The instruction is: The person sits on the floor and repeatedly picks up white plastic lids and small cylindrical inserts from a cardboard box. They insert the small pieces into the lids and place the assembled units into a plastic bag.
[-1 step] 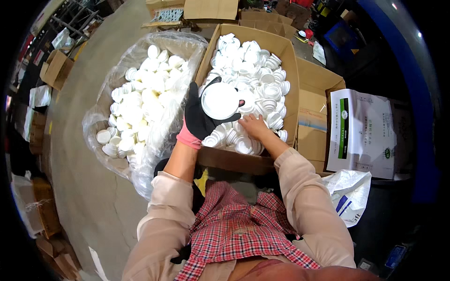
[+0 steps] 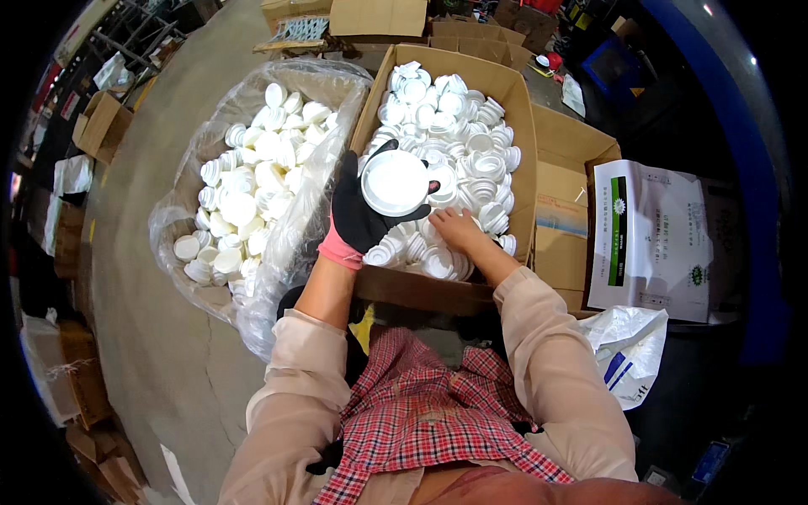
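My left hand [image 2: 360, 210], in a black glove with a pink cuff, is closed round a white round plastic lid [image 2: 395, 183]. The lid's broad flat face is turned up toward me. Below and beyond it, an open cardboard box [image 2: 425, 290] is heaped with white lids [image 2: 484, 164] of the same sort. My bare right hand [image 2: 459, 227] reaches into the near part of this heap, its fingers spread on the lids. Its fingertips are partly lost among them, and nothing shows lifted in that hand.
Left of the box stands a clear-plastic-lined carton [image 2: 189, 181] full of white and cream lids. To the right are an open cardboard box [image 2: 562, 168], a white printed carton [image 2: 656, 240] and a white plastic bag [image 2: 631, 353]. More cartons [image 2: 379, 17] stand at the back.
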Motion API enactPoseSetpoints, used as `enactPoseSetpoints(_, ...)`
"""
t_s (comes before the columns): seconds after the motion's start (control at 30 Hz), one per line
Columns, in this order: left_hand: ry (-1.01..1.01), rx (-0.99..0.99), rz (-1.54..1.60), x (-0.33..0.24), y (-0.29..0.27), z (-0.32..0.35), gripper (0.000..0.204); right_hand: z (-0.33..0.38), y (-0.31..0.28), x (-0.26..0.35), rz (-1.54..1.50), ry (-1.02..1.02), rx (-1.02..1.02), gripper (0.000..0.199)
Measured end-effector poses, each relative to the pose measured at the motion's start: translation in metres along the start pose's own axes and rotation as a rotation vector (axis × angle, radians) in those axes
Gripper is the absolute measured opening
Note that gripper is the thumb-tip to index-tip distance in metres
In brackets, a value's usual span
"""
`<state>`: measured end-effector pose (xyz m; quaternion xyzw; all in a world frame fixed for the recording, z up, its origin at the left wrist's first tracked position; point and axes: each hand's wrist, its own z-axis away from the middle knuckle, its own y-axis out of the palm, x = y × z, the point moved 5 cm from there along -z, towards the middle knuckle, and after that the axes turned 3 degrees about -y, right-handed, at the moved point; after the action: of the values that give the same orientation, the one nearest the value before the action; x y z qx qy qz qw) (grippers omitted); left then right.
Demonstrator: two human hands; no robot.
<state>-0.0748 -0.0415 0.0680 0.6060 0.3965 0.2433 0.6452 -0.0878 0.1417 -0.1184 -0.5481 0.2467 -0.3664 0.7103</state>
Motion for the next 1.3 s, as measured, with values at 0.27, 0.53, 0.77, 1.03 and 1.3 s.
enactPoseSetpoints(0.27, 0.176, -0.187, -0.729, -0.006, -0.031, -0.008, 0.064, 0.007, -0.018, -0.013, -0.099, 0.023, 0.042, 0.061)
enactPoseSetpoints(0.53, 0.618, -0.310, -1.759, -0.008, 0.009, 0.005, 0.058, 0.048, -0.134, -0.053, -1.460, -0.022, -0.542, 0.066)
enactPoseSetpoints(0.77, 0.601, -0.268, -1.766, 0.006, 0.007, 0.009, 0.069, 0.071, -0.186, 0.010, -1.497, -0.240, -0.500, 0.091)
enactPoseSetpoints(1.03, 0.367, -0.067, -0.514, 0.007, -0.007, 0.004, 0.053, 0.081, -0.213, 0.021, -1.232, -0.200, -0.790, 0.077)
enactPoseSetpoints(1.3, 0.724, -0.180, -1.495, 0.024, 0.021, 0.022, 0.062, 0.080, -0.232, 0.060, -0.802, -0.165, -0.714, 0.068)
